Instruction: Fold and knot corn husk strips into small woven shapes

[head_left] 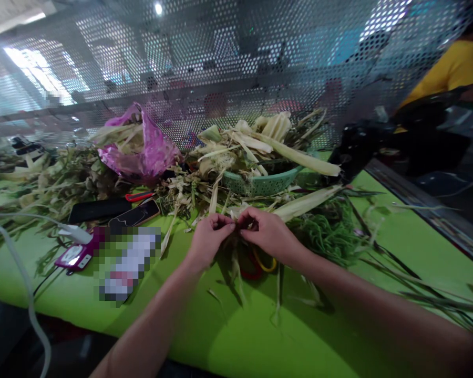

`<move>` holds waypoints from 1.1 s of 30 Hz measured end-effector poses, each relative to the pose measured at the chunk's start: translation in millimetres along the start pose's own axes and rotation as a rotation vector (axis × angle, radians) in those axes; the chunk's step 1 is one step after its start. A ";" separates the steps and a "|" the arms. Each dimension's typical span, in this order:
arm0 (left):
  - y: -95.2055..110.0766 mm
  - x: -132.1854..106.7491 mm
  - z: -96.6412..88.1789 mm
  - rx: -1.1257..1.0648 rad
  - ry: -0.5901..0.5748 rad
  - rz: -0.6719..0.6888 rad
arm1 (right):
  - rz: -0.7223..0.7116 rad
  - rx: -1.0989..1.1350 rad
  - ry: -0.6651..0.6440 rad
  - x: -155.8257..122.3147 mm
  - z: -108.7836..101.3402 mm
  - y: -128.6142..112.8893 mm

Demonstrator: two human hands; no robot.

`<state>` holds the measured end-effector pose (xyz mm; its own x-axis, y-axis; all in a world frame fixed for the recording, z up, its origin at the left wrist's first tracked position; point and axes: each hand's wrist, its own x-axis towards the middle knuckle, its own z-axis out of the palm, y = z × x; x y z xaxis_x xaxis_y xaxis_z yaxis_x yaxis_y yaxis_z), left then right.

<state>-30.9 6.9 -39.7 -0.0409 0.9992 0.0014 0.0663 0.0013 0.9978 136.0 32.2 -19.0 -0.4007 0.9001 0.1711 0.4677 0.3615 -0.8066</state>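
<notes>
Over the green table, my left hand (208,237) and my right hand (265,231) meet, thumbs and fingers pinched together. Between the fingertips they hold a pale dry corn husk strip (235,262), most of it hidden behind the fingers. Below my right hand lie what look like the yellow and red handles (265,262) of scissors, partly covered. Loose husk shreds lie under both hands. A long pale husk leaf (309,203) slants away just beyond my right hand, near a pile of green strands (335,231).
Behind stands a green plastic basket (262,185) heaped with dry husks, with a pink plastic bag (144,152) to its left. Dark phones (134,216), a red cutter (140,196) and a purple power strip (75,254) with a white cable lie left. A person in yellow (453,68) is at right.
</notes>
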 end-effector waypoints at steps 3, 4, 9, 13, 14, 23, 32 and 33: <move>2.2 -0.6 -0.3 -0.001 -0.006 -0.011 | 0.004 -0.029 0.010 1.2 -2.0 3.3; 3.2 -0.7 -0.2 0.001 -0.006 -0.012 | 0.005 -0.035 0.013 1.7 -2.8 4.7; 7.2 -1.3 0.7 0.035 -0.023 0.010 | -0.017 -0.023 -0.001 2.4 -5.2 6.9; 7.1 -1.8 0.8 0.066 -0.041 0.037 | -0.010 0.009 -0.033 3.0 -4.3 8.0; 6.5 -1.7 0.7 0.066 -0.045 0.043 | -0.004 0.029 -0.041 3.6 -4.1 9.0; 3.2 -0.8 -1.1 0.134 -0.079 0.107 | 0.067 0.121 -0.058 7.8 -5.6 9.5; 2.8 -1.6 -1.8 0.143 -0.091 0.102 | 0.042 0.099 -0.072 7.5 -4.1 12.0; 2.5 -1.4 -1.9 0.153 -0.095 0.106 | 0.044 0.097 -0.071 7.7 -4.3 11.5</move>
<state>-32.6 5.5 -37.0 0.0684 0.9934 0.0921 0.2166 -0.1049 0.9706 141.7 44.3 -24.5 -0.4383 0.8936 0.0967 0.4092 0.2941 -0.8637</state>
